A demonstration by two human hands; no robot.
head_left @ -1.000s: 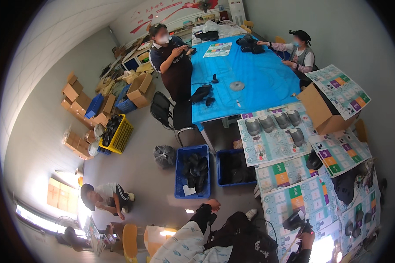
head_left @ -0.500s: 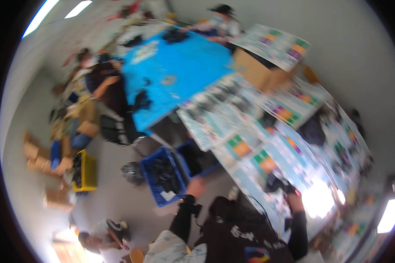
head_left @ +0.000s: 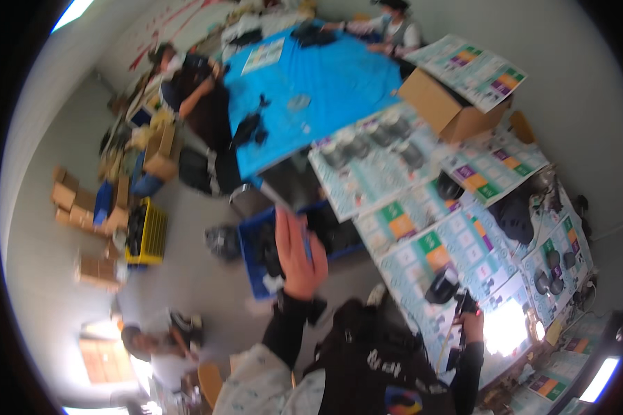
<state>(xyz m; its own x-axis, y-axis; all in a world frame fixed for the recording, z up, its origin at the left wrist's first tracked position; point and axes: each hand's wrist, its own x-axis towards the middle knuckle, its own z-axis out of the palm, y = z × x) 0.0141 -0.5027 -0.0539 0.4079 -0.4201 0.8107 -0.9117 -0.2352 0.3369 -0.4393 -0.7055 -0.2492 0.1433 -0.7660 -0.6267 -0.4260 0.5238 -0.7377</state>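
My left hand (head_left: 299, 259) is raised in front of the blue crate (head_left: 257, 285), fingers stretched out and slightly blurred. Nothing clear shows in it, and it hides part of the crate and the dark pieces inside. At the printed table, my right hand (head_left: 471, 326) is closed around a black handheld tool (head_left: 466, 303) with a small red spot on it; its exact kind is unclear. Close beside the tool's tip lies a dark rounded piece (head_left: 441, 286) with a pale edge. A bright lamp glare (head_left: 505, 328) lies just right of that hand.
Dark cup-like pieces (head_left: 410, 155) stand on the printed sheets (head_left: 353, 194). A cardboard box (head_left: 429, 100) sits at the table's far end. Two people work at the blue-covered table (head_left: 325, 83); another person (head_left: 145, 342) is low at left. A yellow crate (head_left: 147, 232) stands on the floor.
My left hand has risen and moved forward over the crate, its fingers now stretched out. My right hand stays at the table with the black tool. The whole view has shifted slightly.
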